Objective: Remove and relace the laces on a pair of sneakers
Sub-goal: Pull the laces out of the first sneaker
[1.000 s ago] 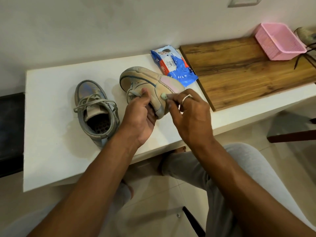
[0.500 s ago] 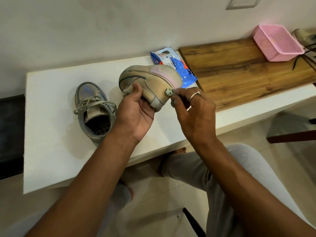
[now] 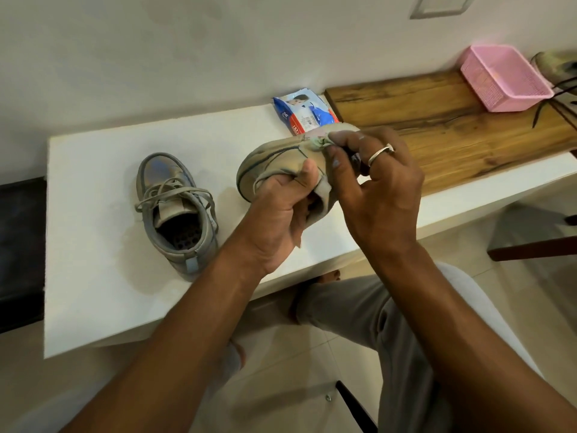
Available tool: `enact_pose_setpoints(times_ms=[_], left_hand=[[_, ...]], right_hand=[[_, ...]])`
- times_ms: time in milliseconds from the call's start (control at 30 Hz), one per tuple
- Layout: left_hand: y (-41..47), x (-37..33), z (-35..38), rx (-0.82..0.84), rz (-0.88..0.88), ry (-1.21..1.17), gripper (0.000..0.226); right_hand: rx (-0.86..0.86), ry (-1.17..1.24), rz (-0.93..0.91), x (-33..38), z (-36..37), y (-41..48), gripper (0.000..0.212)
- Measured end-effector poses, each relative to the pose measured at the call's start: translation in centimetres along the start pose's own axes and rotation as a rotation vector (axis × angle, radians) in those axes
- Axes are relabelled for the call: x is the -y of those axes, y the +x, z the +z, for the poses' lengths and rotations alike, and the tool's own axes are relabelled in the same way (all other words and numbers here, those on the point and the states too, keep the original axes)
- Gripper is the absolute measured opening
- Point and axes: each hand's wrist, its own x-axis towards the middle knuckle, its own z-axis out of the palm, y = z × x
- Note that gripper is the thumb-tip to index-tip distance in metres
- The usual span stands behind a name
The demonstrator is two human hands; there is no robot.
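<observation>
Left hand (image 3: 278, 210) grips beige sneaker (image 3: 274, 157) above white table (image 3: 93, 245); right hand (image 3: 377, 189) pinches greenish bit (image 3: 318, 142) on its side; grey sneaker (image 3: 175, 210) laced, standing on table; pink basket (image 3: 502, 76) on wooden board (image 3: 437, 120) at right; tiled floor (image 3: 312, 354).

grey sneaker (image 3: 175, 207), beige sneaker (image 3: 281, 160), pink basket (image 3: 502, 78), white table (image 3: 93, 245)

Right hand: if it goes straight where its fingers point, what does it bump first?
Probably the held sneaker; the right hand pinches a small bit at its side.
</observation>
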Motion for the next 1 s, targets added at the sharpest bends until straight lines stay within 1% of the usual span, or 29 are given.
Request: enact_pose_setpoints(times_ms=[100,167,267,400,500,567,667,733,833,1000], left_hand=[[0.2,0.0,-0.1,-0.034,0.028,0.041,0.072],[0.1,-0.1,-0.1,-0.033,0.044,0.018,0.075],[0.2,-0.5,-0.3,-0.029,0.081,-0.057,0.068],[0.1,-1.2,-0.3,-0.062,0.121,-0.112,0.069],[0.1,-1.6,-0.7,-0.065,0.142,-0.130,0.069],[0.3,-1.7,-1.1,-0.065,0.146,-0.153,0.065],[0.3,-1.7,-1.1,-0.080,0.137,-0.199,0.060],[0.2,-1.8,-1.0,-0.104,0.141,-0.209,0.056],[0.2,-2.2,-1.4,-0.126,0.153,-0.229,0.043],[0.1,-2.5,-1.1,-0.151,0.171,-0.242,0.040]], right_hand=[[-0.039,-0.021,-0.012,-0.1,-0.6,0.2,0.019],[-0.018,-0.002,-0.042,0.6,-0.6,-0.3,0.018],[0.024,-0.025,-0.103,1.0,-0.5,-0.7,0.018],[-0.045,-0.043,-0.038,0.2,-0.8,0.3,0.018],[0.028,-0.009,-0.091,1.3,-0.2,-0.7,0.016],[0.041,0.000,-0.128,1.7,0.0,-0.8,0.015],[-0.025,-0.020,-0.062,0.8,-0.2,0.2,0.015],[-0.005,-0.010,-0.038,0.9,0.0,-0.1,0.015],[0.066,0.045,-0.103,1.9,0.7,-1.2,0.014],[0.017,0.050,-0.047,2.0,1.0,-0.4,0.014]])
